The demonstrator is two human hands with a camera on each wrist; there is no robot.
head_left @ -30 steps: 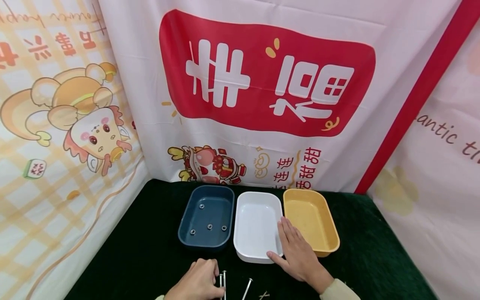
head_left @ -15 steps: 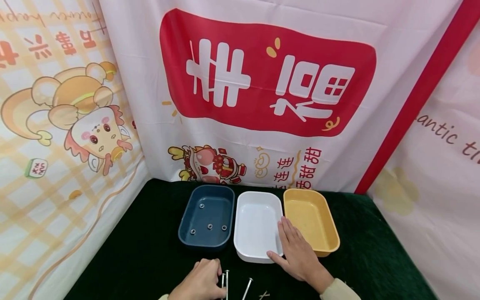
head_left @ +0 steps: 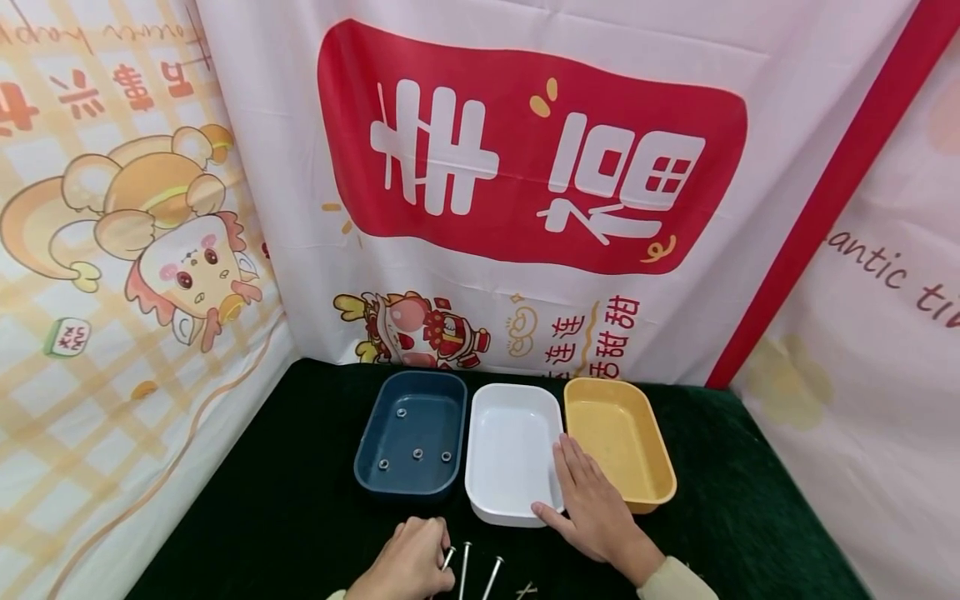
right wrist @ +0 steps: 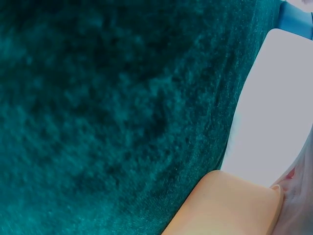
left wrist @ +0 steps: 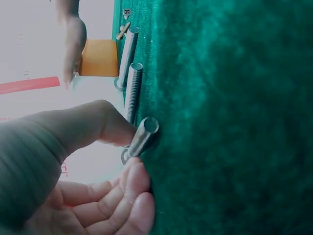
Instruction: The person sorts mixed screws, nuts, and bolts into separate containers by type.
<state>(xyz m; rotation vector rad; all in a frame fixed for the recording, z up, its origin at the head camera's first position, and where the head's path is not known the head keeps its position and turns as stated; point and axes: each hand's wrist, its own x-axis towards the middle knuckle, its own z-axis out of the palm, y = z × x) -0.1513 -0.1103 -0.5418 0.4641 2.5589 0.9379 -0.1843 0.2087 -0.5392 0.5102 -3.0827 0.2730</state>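
Observation:
My left hand [head_left: 408,560] is low in the head view, in front of the blue tray. Its thumb and fingertips pinch a long metal bolt [left wrist: 143,137], whose tip faces the left wrist camera. Beside it lie two more bolts: a middle one [head_left: 464,569] and a right one [head_left: 492,577], threads showing in the left wrist view. My right hand [head_left: 592,504] rests with straight fingers along the edge where the white tray [head_left: 487,507] meets the yellow tray [head_left: 660,462]. The thumb lies over the white tray's near right rim. In the right wrist view that hand is hidden.
The blue tray [head_left: 367,446] stands left of the white one and holds several nuts [head_left: 417,454]. Small brass screws [head_left: 527,590] lie right of the bolts on the dark green cloth [head_left: 750,517]. A printed curtain [head_left: 285,167] closes off the back.
My left hand has shifted slightly right. The middle bolt, earlier close against the pinched one, now lies apart from it to the right; the pinched bolt has slanted. The right hand keeps its place.

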